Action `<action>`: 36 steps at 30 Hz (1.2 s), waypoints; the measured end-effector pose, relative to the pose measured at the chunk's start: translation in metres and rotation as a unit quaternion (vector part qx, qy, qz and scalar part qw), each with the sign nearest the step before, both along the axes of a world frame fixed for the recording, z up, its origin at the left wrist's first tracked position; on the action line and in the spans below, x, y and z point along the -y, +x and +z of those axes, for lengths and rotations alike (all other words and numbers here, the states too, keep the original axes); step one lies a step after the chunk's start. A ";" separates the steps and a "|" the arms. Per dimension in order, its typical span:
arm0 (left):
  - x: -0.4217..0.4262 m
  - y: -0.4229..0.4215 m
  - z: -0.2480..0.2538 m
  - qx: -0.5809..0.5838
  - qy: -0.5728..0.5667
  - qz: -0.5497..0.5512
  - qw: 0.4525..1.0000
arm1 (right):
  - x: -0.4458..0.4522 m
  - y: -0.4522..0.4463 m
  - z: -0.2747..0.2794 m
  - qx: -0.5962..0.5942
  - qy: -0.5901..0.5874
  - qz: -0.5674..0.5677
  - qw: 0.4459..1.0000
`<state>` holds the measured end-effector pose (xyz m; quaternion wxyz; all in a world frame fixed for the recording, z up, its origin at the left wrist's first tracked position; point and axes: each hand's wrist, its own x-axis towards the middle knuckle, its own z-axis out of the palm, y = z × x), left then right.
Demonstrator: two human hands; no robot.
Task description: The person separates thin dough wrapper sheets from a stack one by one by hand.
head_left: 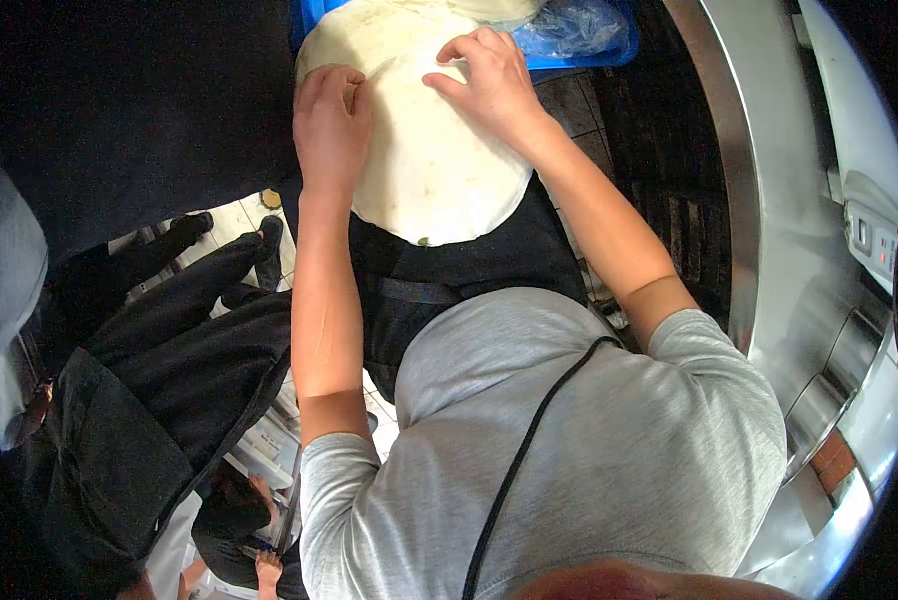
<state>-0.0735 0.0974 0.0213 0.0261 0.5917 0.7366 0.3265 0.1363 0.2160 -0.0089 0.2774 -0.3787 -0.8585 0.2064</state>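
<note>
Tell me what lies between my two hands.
The head view shows only the bare surface of the pale sheet between the left hand and the right hand.

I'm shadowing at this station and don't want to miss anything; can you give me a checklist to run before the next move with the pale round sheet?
1. Left hand at the pale round sheet: ok, at its left side.
2. Left hand's grip firm: cannot tell; the fingertips' contact is unclear.
3. Right hand free of a pinch: ok, thumb and fingers parted.
4. Near edge free of bits: not ok, a small green bit shows there.
5. Sheet supported throughout: cannot tell, its underside is hidden.
6. Blue tray fully visible: not ok, the sheet hides part.
</note>
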 end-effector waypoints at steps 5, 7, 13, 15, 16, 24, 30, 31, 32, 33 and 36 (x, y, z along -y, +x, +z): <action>0.005 0.004 -0.003 -0.082 0.021 0.030 0.996 | 0.002 0.003 0.006 -0.001 -0.016 -0.004 1.000; 0.007 0.003 -0.004 -0.083 0.016 0.027 0.996 | 0.003 0.003 0.007 0.000 -0.023 -0.002 1.000; 0.009 0.004 -0.006 -0.069 -0.015 0.037 0.997 | -0.001 0.001 -0.001 0.004 -0.029 -0.014 0.999; 0.009 0.004 -0.006 -0.074 -0.012 0.036 0.997 | -0.002 0.000 -0.004 -0.008 -0.002 -0.010 1.000; 0.009 0.005 -0.006 -0.075 -0.027 0.045 0.996 | -0.003 -0.001 -0.005 -0.008 -0.002 -0.010 1.000; 0.008 0.004 -0.010 -0.076 -0.039 0.056 0.995 | 0.003 -0.001 0.005 0.011 -0.003 -0.002 1.000; 0.006 0.008 0.005 -0.096 -0.079 0.064 0.990 | 0.006 -0.002 0.008 0.065 -0.029 0.004 0.997; 0.008 0.010 0.007 -0.074 -0.102 0.071 0.990 | 0.006 -0.001 0.009 0.068 -0.017 0.010 0.997; 0.007 0.011 0.009 -0.053 -0.122 0.076 0.988 | 0.007 -0.002 0.006 0.028 0.007 -0.002 1.000; 0.007 0.010 0.008 -0.057 -0.105 0.071 0.990 | 0.008 -0.004 0.001 0.029 0.010 -0.004 1.000; 0.012 0.014 0.011 -0.019 -0.091 0.062 0.994 | 0.008 -0.003 0.008 0.028 -0.002 -0.010 1.000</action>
